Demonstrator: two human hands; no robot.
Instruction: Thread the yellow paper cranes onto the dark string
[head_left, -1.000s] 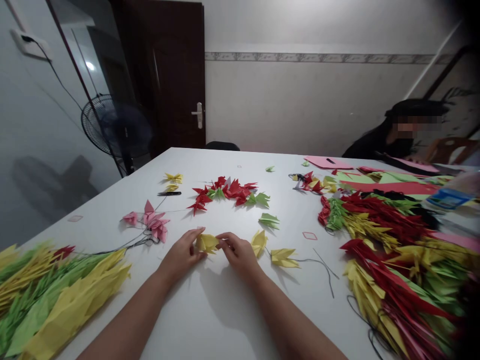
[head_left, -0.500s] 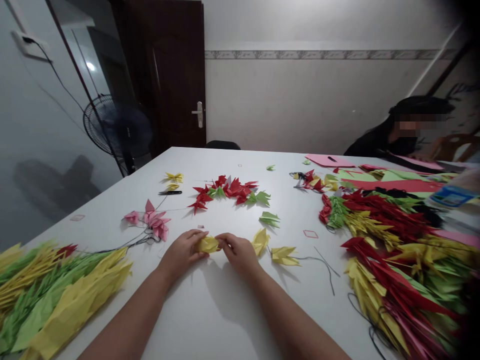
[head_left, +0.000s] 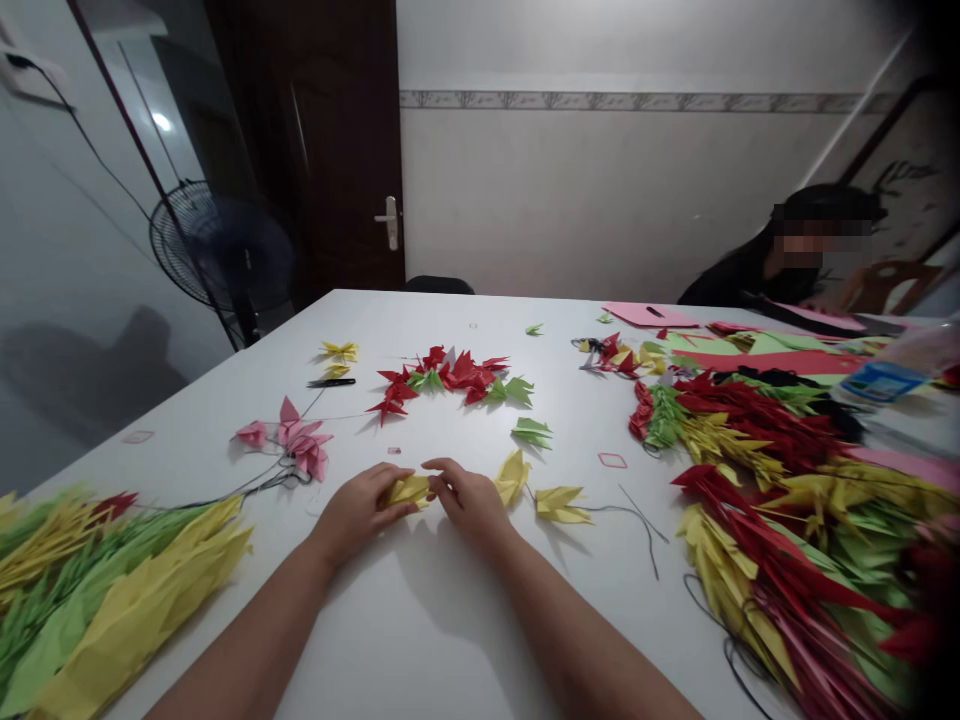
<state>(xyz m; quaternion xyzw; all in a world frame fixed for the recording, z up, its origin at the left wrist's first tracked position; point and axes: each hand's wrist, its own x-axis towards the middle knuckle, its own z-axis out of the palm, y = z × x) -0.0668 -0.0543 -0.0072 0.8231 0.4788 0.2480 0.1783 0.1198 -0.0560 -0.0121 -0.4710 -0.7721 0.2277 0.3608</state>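
Observation:
A small yellow paper crane (head_left: 406, 491) is gripped in my left hand (head_left: 367, 507), fingers curled behind it and thumb in front, just above the white table (head_left: 465, 630). My right hand (head_left: 474, 505) bends in from the other side. Its fingertips meet the crane's right end, with the forefinger lifted over the top. Part of the crane is hidden by the fingers. Just right of that hand are a yellow folded paper piece (head_left: 512, 478) and a second yellow folded crane (head_left: 561, 504). A dark string (head_left: 634, 513) trails from the latter.
Red and green cranes (head_left: 457, 375) lie in an arc ahead. Pink folded flowers (head_left: 300, 440) and a black pen-like tool (head_left: 331, 382) are to the left. Heaped strung cranes flank both sides, yellow (head_left: 150, 610) and red (head_left: 765, 520). A person (head_left: 757, 265) sits at the far right.
The view has shifted slightly, so things sit a little further left. My right forefinger has lifted and stretched over the crane's end. My left hand keeps its hold.

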